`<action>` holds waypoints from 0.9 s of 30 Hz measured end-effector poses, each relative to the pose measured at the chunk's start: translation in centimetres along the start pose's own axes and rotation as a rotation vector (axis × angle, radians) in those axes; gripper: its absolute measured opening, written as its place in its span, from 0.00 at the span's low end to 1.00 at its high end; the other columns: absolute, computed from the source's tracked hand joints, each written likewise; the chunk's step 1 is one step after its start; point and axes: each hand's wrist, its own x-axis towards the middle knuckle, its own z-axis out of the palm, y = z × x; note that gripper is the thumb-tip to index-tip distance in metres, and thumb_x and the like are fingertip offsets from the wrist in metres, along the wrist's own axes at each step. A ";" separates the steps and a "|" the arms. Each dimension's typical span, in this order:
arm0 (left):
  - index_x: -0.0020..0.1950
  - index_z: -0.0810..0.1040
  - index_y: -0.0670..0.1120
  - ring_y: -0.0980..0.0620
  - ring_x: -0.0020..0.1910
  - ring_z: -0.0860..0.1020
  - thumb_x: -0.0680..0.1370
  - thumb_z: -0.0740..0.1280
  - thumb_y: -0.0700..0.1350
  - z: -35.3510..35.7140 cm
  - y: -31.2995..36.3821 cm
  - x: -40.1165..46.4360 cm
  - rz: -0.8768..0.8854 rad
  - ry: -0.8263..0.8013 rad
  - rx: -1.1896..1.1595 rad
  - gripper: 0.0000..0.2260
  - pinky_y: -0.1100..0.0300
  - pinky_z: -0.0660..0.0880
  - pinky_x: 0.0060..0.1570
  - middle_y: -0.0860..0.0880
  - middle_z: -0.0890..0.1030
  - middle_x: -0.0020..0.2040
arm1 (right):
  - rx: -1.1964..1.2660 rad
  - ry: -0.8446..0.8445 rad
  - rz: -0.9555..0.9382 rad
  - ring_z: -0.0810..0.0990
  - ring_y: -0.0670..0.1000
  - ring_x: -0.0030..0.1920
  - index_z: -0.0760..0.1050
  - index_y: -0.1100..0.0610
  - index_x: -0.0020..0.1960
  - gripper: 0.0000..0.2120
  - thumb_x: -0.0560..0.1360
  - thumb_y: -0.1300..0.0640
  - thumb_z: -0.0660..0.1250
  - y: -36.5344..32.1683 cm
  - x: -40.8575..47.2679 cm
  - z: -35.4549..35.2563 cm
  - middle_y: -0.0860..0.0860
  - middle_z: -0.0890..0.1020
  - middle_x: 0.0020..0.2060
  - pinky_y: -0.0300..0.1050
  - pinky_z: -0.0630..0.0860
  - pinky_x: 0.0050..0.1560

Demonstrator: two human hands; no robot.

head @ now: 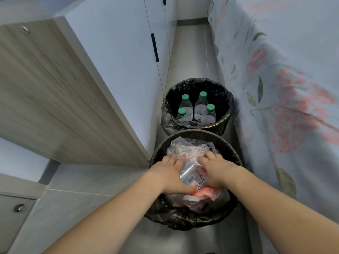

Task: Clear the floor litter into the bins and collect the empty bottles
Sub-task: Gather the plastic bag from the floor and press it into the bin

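Note:
Two round bins lined with black bags stand in a row on the grey floor. The far bin (228,105) holds several upright clear bottles (201,105) with green caps. The near bin (237,159) is heaped with crumpled clear and pink plastic litter (189,147), including a clear wrapper with a barcode (189,174). My left hand (169,174) lies flat on the left of the heap, thumb stretched along its near side. My right hand (217,167) presses on the right of the heap, fingertips sunk into the plastic. Neither hand visibly grips anything.
A wood-faced cabinet (55,88) with a white side panel stands close on the left of the bins. A floral bedcover (286,107) hangs down on the right. The bins fill a narrow floor strip (190,52) between them. A drawer with a metal knob (18,208) is at lower left.

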 end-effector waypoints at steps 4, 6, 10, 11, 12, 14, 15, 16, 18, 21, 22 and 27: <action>0.79 0.37 0.51 0.46 0.78 0.46 0.64 0.64 0.75 0.2 0.0 0.2 -0.001 -0.027 0.044 0.57 0.50 0.52 0.76 0.47 0.43 0.80 | 0.033 0.044 0.013 0.55 0.58 0.73 0.52 0.49 0.75 0.40 0.71 0.43 0.70 0.0 0.2 0.7 0.50 0.54 0.73 0.57 0.64 0.70; 0.79 0.35 0.49 0.43 0.78 0.46 0.63 0.66 0.75 1.1 0.4 0.8 -0.031 -0.021 0.102 0.59 0.49 0.53 0.76 0.45 0.42 0.80 | 0.045 0.061 0.025 0.50 0.58 0.75 0.50 0.50 0.76 0.40 0.72 0.44 0.68 -0.2 0.2 1.4 0.51 0.50 0.75 0.58 0.63 0.71; 0.77 0.32 0.44 0.39 0.77 0.49 0.66 0.65 0.74 3.1 1.8 1.6 -0.112 0.015 0.256 0.60 0.47 0.55 0.74 0.39 0.43 0.79 | 0.009 0.067 0.054 0.41 0.56 0.77 0.39 0.51 0.78 0.40 0.77 0.43 0.60 -0.8 0.1 2.7 0.49 0.40 0.77 0.58 0.57 0.73; 0.77 0.32 0.43 0.38 0.77 0.50 0.66 0.65 0.74 3.4 2.1 1.7 -0.125 0.026 0.280 0.59 0.47 0.56 0.74 0.38 0.43 0.79 | 0.005 0.055 0.059 0.39 0.55 0.77 0.37 0.52 0.78 0.40 0.78 0.44 0.58 -0.9 0.1 2.9 0.49 0.38 0.77 0.58 0.54 0.74; 0.77 0.32 0.43 0.38 0.76 0.51 0.67 0.64 0.73 3.5 2.2 1.9 -0.131 0.033 0.295 0.59 0.47 0.56 0.73 0.37 0.44 0.79 | 0.005 0.033 0.066 0.37 0.55 0.77 0.35 0.52 0.78 0.40 0.78 0.44 0.57 -1.0 0.2 2.9 0.50 0.36 0.77 0.58 0.51 0.75; 0.77 0.32 0.43 0.38 0.76 0.52 0.67 0.64 0.73 3.6 2.2 2.1 -0.129 0.034 0.323 0.58 0.47 0.56 0.73 0.37 0.45 0.79 | 0.016 -0.038 0.086 0.33 0.55 0.76 0.32 0.53 0.78 0.43 0.76 0.43 0.58 -1.3 0.5 2.8 0.50 0.32 0.76 0.58 0.46 0.76; 0.77 0.32 0.43 0.38 0.76 0.52 0.67 0.64 0.74 3.5 2.2 2.1 -0.125 0.032 0.341 0.58 0.47 0.56 0.72 0.37 0.45 0.79 | 0.027 -0.084 0.093 0.32 0.55 0.76 0.32 0.53 0.77 0.46 0.75 0.41 0.59 -1.3 0.7 2.5 0.50 0.31 0.76 0.58 0.44 0.76; 0.77 0.32 0.43 0.38 0.76 0.52 0.67 0.63 0.74 3.5 2.1 2.1 -0.122 0.032 0.356 0.58 0.46 0.56 0.72 0.37 0.45 0.79 | 0.039 -0.133 0.095 0.31 0.56 0.76 0.31 0.54 0.77 0.49 0.73 0.39 0.62 -1.3 0.9 2.0 0.51 0.30 0.75 0.58 0.42 0.76; 0.78 0.33 0.43 0.39 0.76 0.52 0.67 0.63 0.74 3.5 2.0 1.9 -0.119 0.046 0.357 0.58 0.46 0.56 0.72 0.38 0.46 0.79 | 0.047 -0.225 0.085 0.30 0.56 0.75 0.31 0.53 0.77 0.55 0.69 0.36 0.66 -1.1 1.0 0.9 0.51 0.30 0.75 0.58 0.40 0.76; 0.78 0.34 0.43 0.39 0.75 0.53 0.66 0.64 0.74 3.7 1.7 1.7 -0.102 0.093 0.340 0.59 0.46 0.56 0.72 0.39 0.47 0.79 | -0.020 -0.318 0.051 0.31 0.56 0.76 0.31 0.51 0.77 0.58 0.67 0.33 0.68 -0.3 0.8 -0.5 0.52 0.30 0.75 0.58 0.39 0.76; 0.78 0.35 0.43 0.39 0.76 0.53 0.66 0.64 0.75 3.7 1.6 1.6 -0.090 0.101 0.340 0.59 0.46 0.55 0.73 0.39 0.47 0.79 | -0.049 -0.330 0.045 0.31 0.56 0.76 0.31 0.51 0.77 0.57 0.67 0.33 0.68 -0.1 0.6 -0.6 0.52 0.30 0.75 0.58 0.39 0.75; 0.78 0.32 0.43 0.38 0.78 0.43 0.66 0.59 0.78 3.7 1.2 1.2 -0.078 0.114 0.407 0.59 0.42 0.45 0.75 0.40 0.40 0.79 | -0.055 -0.301 0.085 0.30 0.56 0.75 0.28 0.50 0.75 0.52 0.73 0.41 0.66 -0.4 0.5 1.1 0.51 0.26 0.73 0.60 0.42 0.76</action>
